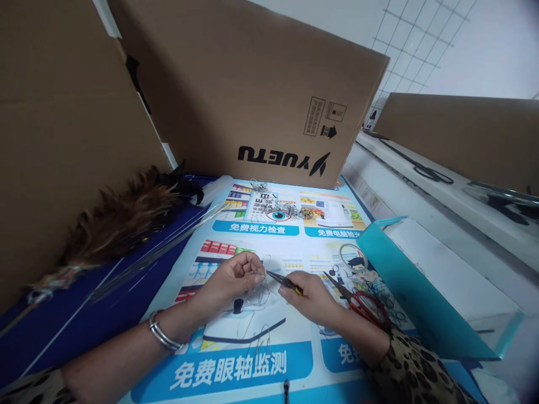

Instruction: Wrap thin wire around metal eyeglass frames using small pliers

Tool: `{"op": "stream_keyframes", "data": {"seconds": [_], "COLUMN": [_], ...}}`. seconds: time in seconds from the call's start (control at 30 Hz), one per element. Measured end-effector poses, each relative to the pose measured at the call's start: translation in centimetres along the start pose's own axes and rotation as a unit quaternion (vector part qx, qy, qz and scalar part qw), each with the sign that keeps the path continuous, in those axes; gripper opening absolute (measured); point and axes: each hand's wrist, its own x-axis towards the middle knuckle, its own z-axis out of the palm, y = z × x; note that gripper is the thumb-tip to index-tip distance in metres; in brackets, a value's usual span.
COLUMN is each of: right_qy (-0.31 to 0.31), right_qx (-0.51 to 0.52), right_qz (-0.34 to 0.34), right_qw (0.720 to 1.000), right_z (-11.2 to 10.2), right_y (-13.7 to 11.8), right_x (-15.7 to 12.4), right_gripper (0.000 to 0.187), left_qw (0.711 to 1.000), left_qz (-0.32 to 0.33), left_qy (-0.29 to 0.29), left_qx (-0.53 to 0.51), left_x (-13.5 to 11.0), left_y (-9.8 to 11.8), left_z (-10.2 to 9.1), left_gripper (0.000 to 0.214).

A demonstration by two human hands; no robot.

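My left hand (236, 278) is closed in a pinch on a piece of thin bent wire (263, 289) just above a printed poster (269, 359) that lies on the table. My right hand (309, 294) grips small pliers (283, 279) whose tip meets the wire at my left fingertips. A silver bangle (162, 335) sits on my left wrist. More thin wire loops lie on the poster below the hands.
Red-handled scissors (360, 300) lie right of my right hand, next to a teal plastic sheet (421, 297). A feather duster (122, 216) and long wires (155, 255) lie at the left. Cardboard boxes (252, 84) stand behind. Small wire pieces (290, 210) lie at the poster's far end.
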Motion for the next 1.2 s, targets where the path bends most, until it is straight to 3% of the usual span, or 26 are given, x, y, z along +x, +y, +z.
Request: {"op": "stream_keyframes", "data": {"seconds": [0.33, 0.5, 0.63, 0.83, 1.2], "right_qy": [0.027, 0.034, 0.055, 0.073, 0.060], "right_qx": [-0.015, -0.043, -0.073, -0.124, -0.188], "right_qz": [-0.018, -0.014, 0.015, 0.019, 0.038], "right_qw": [0.999, 0.998, 0.996, 0.989, 0.980], "right_z": [0.1, 0.1, 0.0, 0.2, -0.1], "right_y": [-0.2, -0.2, -0.3, -0.9, -2.5], "right_x": [0.0, 0.0, -0.1, -0.4, -0.3], "right_gripper": [0.019, 0.020, 0.020, 0.018, 0.021], "left_qw": [1.000, 0.996, 0.970, 0.917, 0.861], "left_qz": [-0.011, 0.023, 0.074, 0.109, 0.158], "left_qy": [-0.014, 0.035, 0.091, 0.126, 0.147], "left_qx": [-0.015, 0.077, 0.214, 0.362, 0.461], "left_x": [0.0, 0.0, -0.1, -0.5, -0.8], "left_y": [0.1, 0.3, 0.3, 0.2, 0.3], "left_z": [-0.1, 0.2, 0.3, 0.2, 0.3], "left_gripper": [0.016, 0.013, 0.010, 0.008, 0.007]}}
